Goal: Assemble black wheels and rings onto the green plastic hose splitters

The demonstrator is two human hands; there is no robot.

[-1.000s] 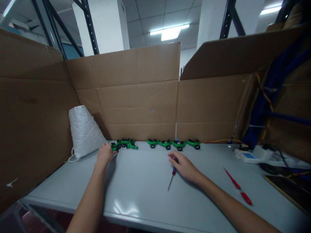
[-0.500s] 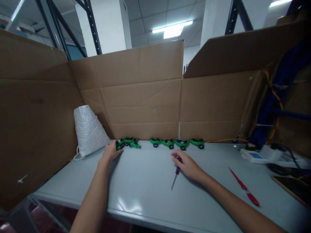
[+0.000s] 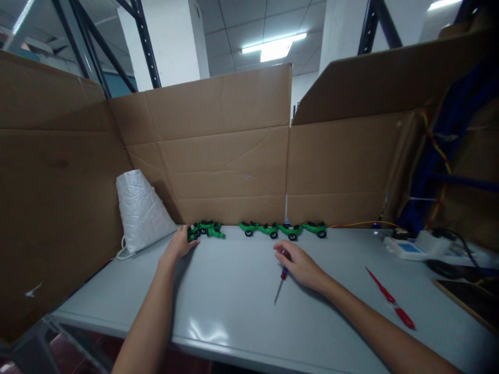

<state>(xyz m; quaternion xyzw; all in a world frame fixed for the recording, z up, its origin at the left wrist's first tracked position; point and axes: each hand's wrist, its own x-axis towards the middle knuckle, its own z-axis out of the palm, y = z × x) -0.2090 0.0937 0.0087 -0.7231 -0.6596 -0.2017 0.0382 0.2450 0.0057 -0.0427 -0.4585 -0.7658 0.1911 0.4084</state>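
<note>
At the back left of the table, my left hand (image 3: 180, 243) has its fingers closed around the end of a green toy vehicle (image 3: 192, 235). My palm partly hides that toy. Right beside it lie more green toy pieces with black wheels (image 3: 208, 228). My right hand (image 3: 296, 262) is curled around the handle of a screwdriver (image 3: 283, 274), whose thin shaft points down toward the table's front. Behind that hand, along the cardboard, stands a row of several green toy vehicles (image 3: 290, 231) with black wheels.
A red-handled tool (image 3: 390, 297) lies at right. Behind it are a white power strip (image 3: 407, 249), black cables and a dark flat panel (image 3: 470, 301). A silvery padded bag (image 3: 142, 210) leans in the left corner. Cardboard walls (image 3: 218, 166) enclose the table (image 3: 234, 322).
The whole view has shifted very slightly. Both hands keep practically the same place and grip, and the toys stay where they were.
</note>
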